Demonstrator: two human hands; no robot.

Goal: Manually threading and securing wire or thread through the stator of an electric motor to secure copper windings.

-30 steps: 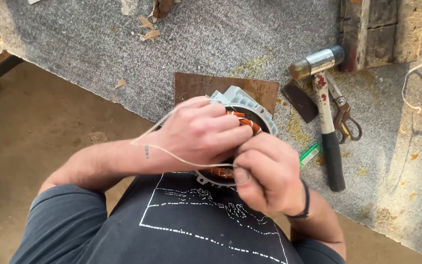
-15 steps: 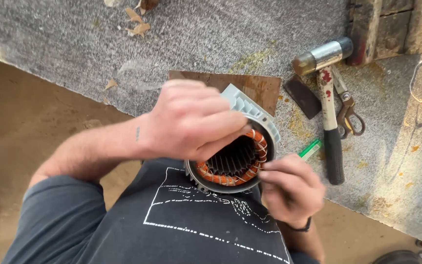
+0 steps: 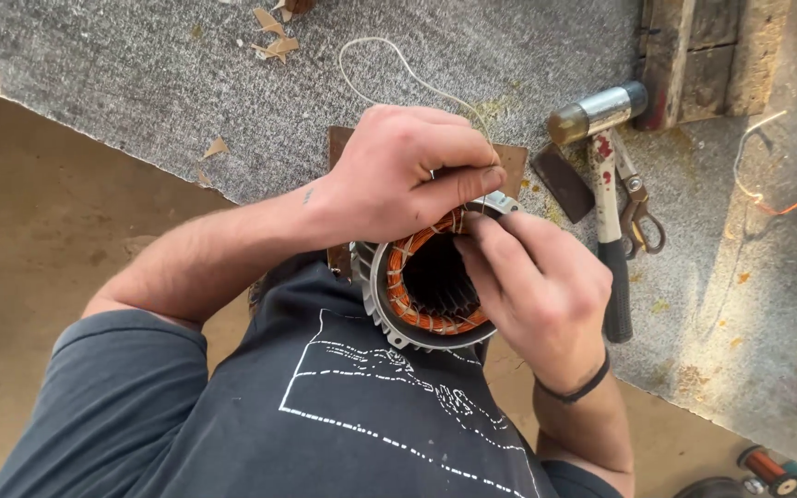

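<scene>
Copper-wound stator (image 3: 431, 286), heavy, rigid, windings delicate: my left hand (image 3: 398, 175) grips its finned rim, right hand (image 3: 532, 286) pinches lacing cord (image 3: 389, 65).

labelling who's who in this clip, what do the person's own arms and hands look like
Both hands are bare, no gloves. The left hand has a small dark mark at the wrist. The right hand wears a thin dark wristband. Dark grey short sleeves end above the elbows.

Left hand (image 3: 398, 175) curled, fingers pinched; right hand (image 3: 541, 286) fingers extended, meeting left fingertips
</scene>
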